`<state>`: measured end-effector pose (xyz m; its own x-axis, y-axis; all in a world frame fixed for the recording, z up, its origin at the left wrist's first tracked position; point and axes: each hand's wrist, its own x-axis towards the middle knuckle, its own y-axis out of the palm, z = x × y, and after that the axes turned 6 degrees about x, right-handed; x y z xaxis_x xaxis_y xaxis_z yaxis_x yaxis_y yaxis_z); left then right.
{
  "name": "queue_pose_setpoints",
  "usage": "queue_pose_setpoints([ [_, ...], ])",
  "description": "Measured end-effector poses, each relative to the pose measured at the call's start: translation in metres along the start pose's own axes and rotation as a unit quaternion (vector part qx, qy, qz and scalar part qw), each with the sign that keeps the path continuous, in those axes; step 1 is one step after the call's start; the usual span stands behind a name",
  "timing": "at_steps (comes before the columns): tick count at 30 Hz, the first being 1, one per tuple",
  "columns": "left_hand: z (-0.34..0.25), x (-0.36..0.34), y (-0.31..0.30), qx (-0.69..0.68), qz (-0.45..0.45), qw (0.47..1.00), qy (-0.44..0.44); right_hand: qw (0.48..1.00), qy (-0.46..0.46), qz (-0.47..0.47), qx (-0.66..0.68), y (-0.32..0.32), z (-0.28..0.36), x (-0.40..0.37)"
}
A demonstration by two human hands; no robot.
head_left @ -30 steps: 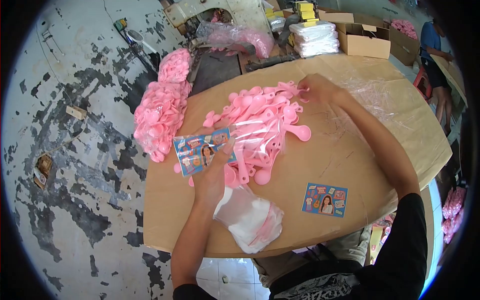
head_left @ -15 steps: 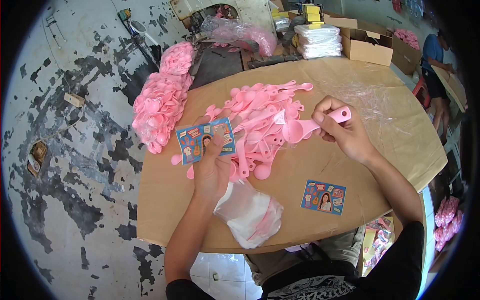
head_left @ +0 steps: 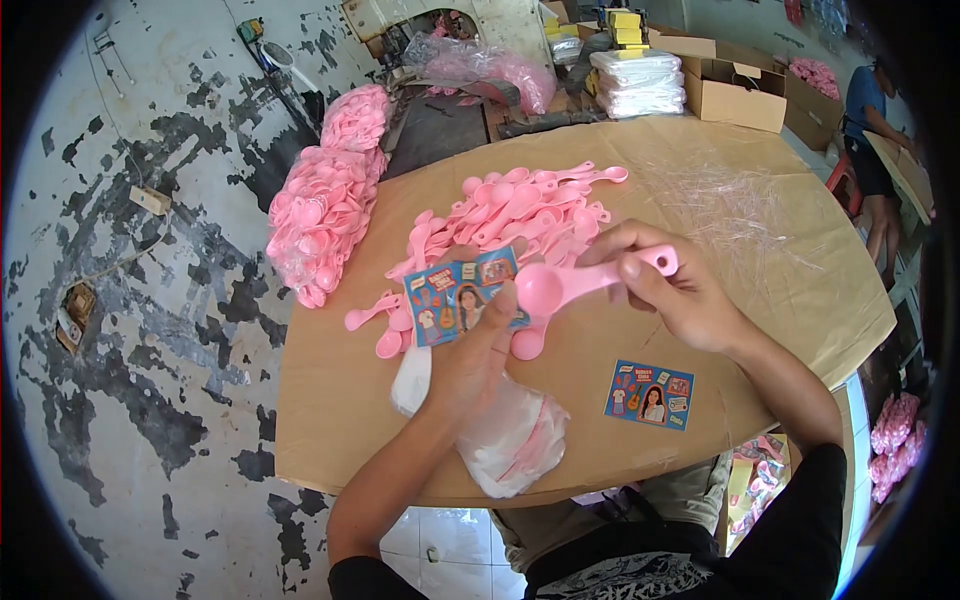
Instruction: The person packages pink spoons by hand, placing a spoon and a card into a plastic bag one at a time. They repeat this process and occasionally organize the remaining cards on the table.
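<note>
Pinching a pink spoon (head_left: 592, 279) by its handle between thumb and fingers, the right hand (head_left: 680, 290) is raised over the middle of the worktop (head_left: 770, 330). The holed end of the handle sticks out past the thumb, and the bowl points left, towards the left hand (head_left: 475, 365). That hand clasps a blue printed card (head_left: 450, 305), its thumb pressed on the front of the card and its fingers behind. The spoon's bowl appears right beside the card's right edge; I cannot tell whether the two touch.

Behind both hands, a loose heap of pink spoons (head_left: 510, 205) spreads towards the far edge of the worktop, with a few more lying out to the left of the card. A second card (head_left: 649, 395) lies flat near the near edge, to the right of the left hand. A bundle of clear bags (head_left: 520, 445) lies at the near edge, partly covered by the left wrist; whitish plastic shows on the wrist's other side too. Clear plastic strands (head_left: 725, 205) are scattered towards the far right.

Bulging bags of pink pieces (head_left: 320, 215) stand along the left edge, near the far left corner. Just beyond the far edge are a stack of clear packets (head_left: 640, 85) and an open carton (head_left: 735, 100). Well past the right edge is another person (head_left: 868, 105) in a blue top.
</note>
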<state>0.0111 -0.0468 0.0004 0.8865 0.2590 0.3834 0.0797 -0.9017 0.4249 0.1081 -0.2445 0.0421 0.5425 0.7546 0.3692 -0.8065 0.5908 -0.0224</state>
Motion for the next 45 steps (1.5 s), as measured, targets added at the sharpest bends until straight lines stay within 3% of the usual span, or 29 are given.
queue_pose_setpoints([
  [1, 0.001, -0.002, 0.004, 0.007, -0.005, 1.000, -0.020, 0.999, 0.036, 0.010, 0.014, 0.002, 0.004, 0.001],
  [5, 0.007, -0.010, 0.010, 0.032, -0.014, 0.996, -0.079, 0.999, -0.033, 0.008, -0.021, 0.019, -0.005, 0.003],
  [8, 0.005, -0.005, 0.003, -0.015, 0.002, 0.997, -0.080, 0.972, -0.088, -0.061, -0.207, -0.001, 0.034, 0.003],
  [10, 0.002, 0.004, -0.006, -0.033, 0.009, 0.998, -0.055, 0.969, -0.079, -0.122, -0.199, -0.015, 0.071, 0.003],
  [12, 0.002, 0.010, -0.015, -0.017, 0.008, 0.999, -0.028, 0.919, -0.102, -0.039, -0.379, -0.022, 0.074, 0.011],
  [13, -0.001, 0.011, -0.015, 0.033, 0.017, 0.999, -0.008, 0.880, -0.107, 0.003, -0.463, -0.023, 0.077, 0.012],
  [15, -0.005, 0.012, -0.015, 0.137, 0.042, 0.989, 0.022, 0.865, -0.067, -0.017, -0.497, -0.008, 0.101, 0.009],
  [17, -0.008, 0.008, -0.006, 0.285, 0.112, 0.950, 0.061, 0.819, -0.187, -0.063, -0.538, -0.009, 0.108, 0.015],
  [19, -0.013, 0.004, 0.012, 0.430, 0.185, 0.876, 0.117, 0.829, -0.226, -0.046, -0.510, -0.003, 0.090, 0.020],
  [21, -0.015, -0.007, 0.037, 0.463, 0.222, 0.857, -0.037, 0.853, -0.197, 0.025, -0.483, 0.007, 0.068, 0.022],
  [24, 0.001, -0.002, 0.051, 0.372, 0.196, 0.883, -0.209, 0.912, -0.105, -0.010, -0.397, 0.013, 0.066, 0.020],
  [26, 0.011, 0.004, 0.046, 0.213, 0.231, 0.939, -0.138, 0.936, -0.137, -0.077, -0.316, 0.004, 0.056, 0.018],
  [27, 0.016, 0.004, 0.038, 0.162, 0.261, 0.939, -0.157, 0.936, -0.159, -0.087, -0.301, -0.003, 0.044, 0.017],
  [30, 0.007, -0.005, 0.044, -0.031, 0.272, 0.907, -0.321, 0.978, -0.076, 0.025, -0.194, -0.019, 0.015, 0.017],
  [31, 0.005, -0.008, 0.046, -0.040, 0.294, 0.887, -0.353, 0.991, -0.005, 0.051, -0.124, -0.021, 0.013, 0.011],
  [32, 0.005, -0.011, 0.046, -0.024, 0.300, 0.891, -0.340, 0.993, 0.071, 0.076, -0.049, -0.020, 0.010, 0.007],
  [33, 0.007, -0.017, 0.047, -0.013, 0.303, 0.893, -0.332, 0.998, 0.035, 0.060, 0.006, -0.019, 0.003, 0.006],
  [35, 0.003, -0.019, 0.054, 0.041, 0.269, 0.915, -0.299, 0.999, 0.029, 0.032, -0.003, -0.022, 0.001, 0.002],
  [38, 0.003, -0.014, 0.052, 0.087, 0.187, 0.909, -0.363, 0.998, 0.013, -0.028, -0.052, -0.027, 0.005, 0.000],
  [39, 0.003, -0.012, 0.043, 0.094, 0.256, 0.886, -0.374, 0.996, 0.006, -0.050, -0.076, -0.031, 0.005, 0.001],
  [43, 0.009, -0.016, 0.047, 0.034, 0.328, 0.879, -0.344, 0.995, -0.020, -0.036, -0.093, -0.042, 0.000, 0.000],
  [45, 0.007, -0.015, 0.048, 0.000, 0.256, 0.889, -0.380, 0.989, -0.006, -0.008, -0.145, -0.040, 0.005, -0.003],
])
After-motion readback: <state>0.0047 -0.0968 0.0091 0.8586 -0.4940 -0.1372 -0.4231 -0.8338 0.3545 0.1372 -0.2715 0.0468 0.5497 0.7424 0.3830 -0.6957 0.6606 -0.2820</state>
